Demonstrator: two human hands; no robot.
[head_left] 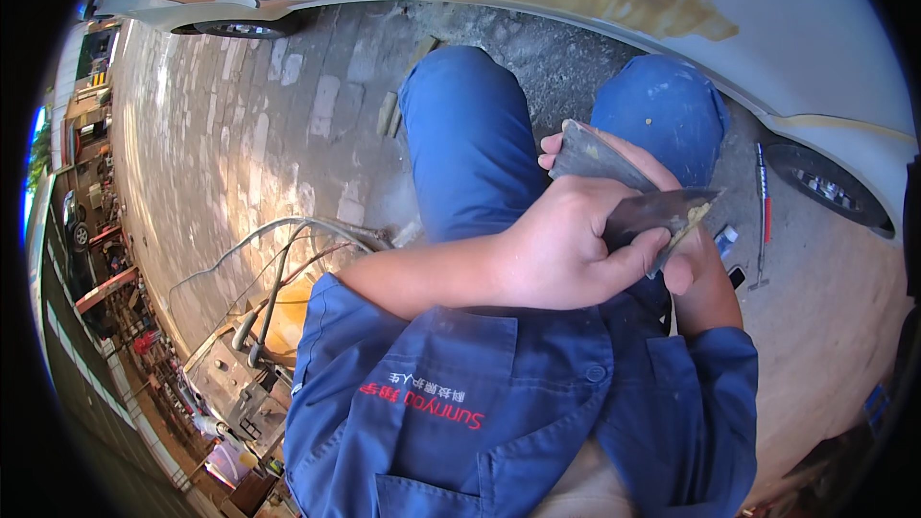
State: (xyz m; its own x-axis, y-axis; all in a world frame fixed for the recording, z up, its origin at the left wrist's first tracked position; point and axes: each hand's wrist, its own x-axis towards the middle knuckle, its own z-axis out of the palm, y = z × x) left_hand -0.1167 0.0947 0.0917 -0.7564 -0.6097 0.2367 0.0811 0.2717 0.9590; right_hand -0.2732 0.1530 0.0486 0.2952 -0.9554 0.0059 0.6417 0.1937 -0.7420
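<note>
Paved ground lies beneath the crouched person. Left hand (561, 249) is clenched around one putty scraper (662, 216), right hand (624, 168) grips a second scraper (590, 158), blades touching above the knees. Filler could drop if a blade tilts; beyond stands the car panel (815, 58).

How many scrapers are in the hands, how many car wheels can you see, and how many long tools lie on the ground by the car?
Flat metal scrapers held in the hands: 2, one in the left hand at, one in the right hand at
Car wheels: 2
Long tools with red on the ground: 1
Total: 5
</note>
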